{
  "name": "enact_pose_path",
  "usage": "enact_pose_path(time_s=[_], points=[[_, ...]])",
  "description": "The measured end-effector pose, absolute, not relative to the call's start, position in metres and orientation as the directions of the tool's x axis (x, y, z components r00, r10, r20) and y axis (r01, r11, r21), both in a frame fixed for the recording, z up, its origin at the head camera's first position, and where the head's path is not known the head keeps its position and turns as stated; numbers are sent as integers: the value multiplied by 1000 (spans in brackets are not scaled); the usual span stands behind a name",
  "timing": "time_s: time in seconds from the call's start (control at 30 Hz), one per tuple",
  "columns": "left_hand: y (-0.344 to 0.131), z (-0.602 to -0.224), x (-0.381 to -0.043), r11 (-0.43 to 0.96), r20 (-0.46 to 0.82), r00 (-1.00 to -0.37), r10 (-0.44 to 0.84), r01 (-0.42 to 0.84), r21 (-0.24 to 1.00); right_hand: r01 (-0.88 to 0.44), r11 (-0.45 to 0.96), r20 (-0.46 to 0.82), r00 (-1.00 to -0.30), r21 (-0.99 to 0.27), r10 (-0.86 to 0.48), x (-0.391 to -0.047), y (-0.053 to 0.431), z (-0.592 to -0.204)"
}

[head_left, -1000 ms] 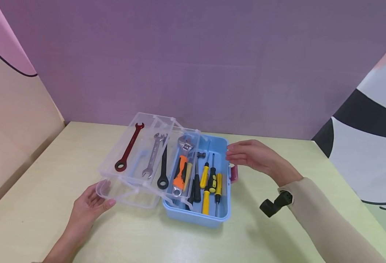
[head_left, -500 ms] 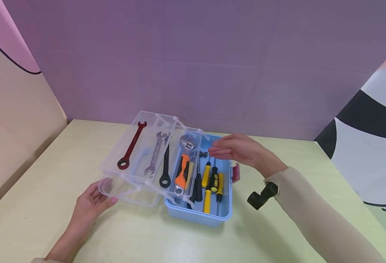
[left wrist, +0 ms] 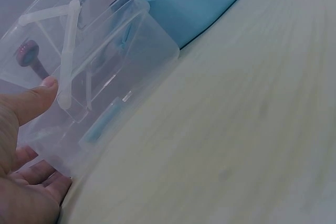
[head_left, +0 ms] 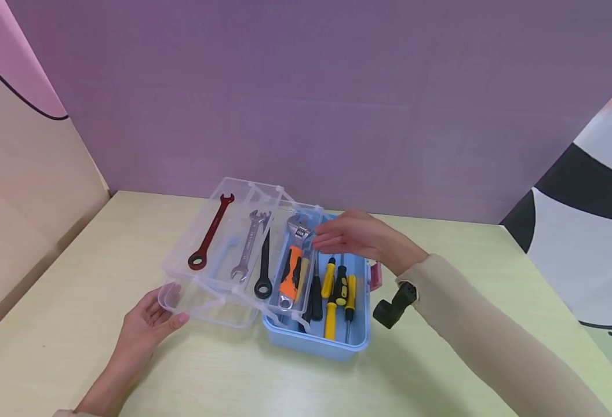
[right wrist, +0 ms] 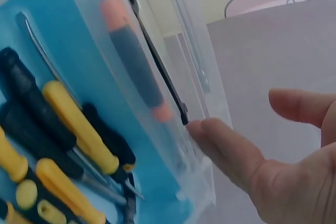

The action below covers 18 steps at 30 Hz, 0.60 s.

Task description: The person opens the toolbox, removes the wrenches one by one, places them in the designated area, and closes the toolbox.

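A blue toolbox (head_left: 316, 346) stands on the table in the head view. Its clear cantilever trays (head_left: 233, 231) are spread to the left, above the clear lid (head_left: 217, 313). In them lie a red combination wrench (head_left: 211, 233), a silver open-end wrench (head_left: 247, 246), a black ratchet wrench (head_left: 264, 266) and an orange-handled adjustable wrench (head_left: 291, 269). My left hand (head_left: 141, 324) holds the lid's left end, thumb in front, fingers behind. With fingers extended, my right hand (head_left: 360, 234) reaches over the box, fingertips at the inner tray's right edge; contact is unclear.
Inside the box lie several yellow-and-black screwdrivers (head_left: 330, 321) and a black-handled tool (head_left: 316, 298). A pink latch (head_left: 375, 275) sticks out on the box's right side. A purple backdrop (head_left: 306, 104) closes off the table's far edge (head_left: 441, 220).
My right hand has moved left from beside the box's right rim to over the box, near the inner tray. The left hand stays at the lid's end.
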<state>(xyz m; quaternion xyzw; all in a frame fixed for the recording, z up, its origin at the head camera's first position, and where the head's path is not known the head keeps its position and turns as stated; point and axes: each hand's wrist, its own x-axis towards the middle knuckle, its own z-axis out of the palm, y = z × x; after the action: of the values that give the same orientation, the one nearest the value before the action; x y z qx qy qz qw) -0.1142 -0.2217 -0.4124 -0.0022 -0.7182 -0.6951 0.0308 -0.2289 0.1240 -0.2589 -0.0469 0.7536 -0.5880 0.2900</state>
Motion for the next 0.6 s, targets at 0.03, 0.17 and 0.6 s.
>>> enact_pose_path(time_s=[0.03, 0.17, 0.6], points=[[-221, -412, -114, 35, 46, -998, -40, 45, 998, 282, 304, -390, -830, -910, -398, -228, 120, -259], [-219, -412, -114, 26, 51, -998, -37, 50, 998, 319, 317, -420, -844, -893, -333, -225, 109, -258], [-216, -412, -114, 18, 75, -997, -28, 75, 997, 354, 343, -463, -826, -870, -322, -223, 96, -259]])
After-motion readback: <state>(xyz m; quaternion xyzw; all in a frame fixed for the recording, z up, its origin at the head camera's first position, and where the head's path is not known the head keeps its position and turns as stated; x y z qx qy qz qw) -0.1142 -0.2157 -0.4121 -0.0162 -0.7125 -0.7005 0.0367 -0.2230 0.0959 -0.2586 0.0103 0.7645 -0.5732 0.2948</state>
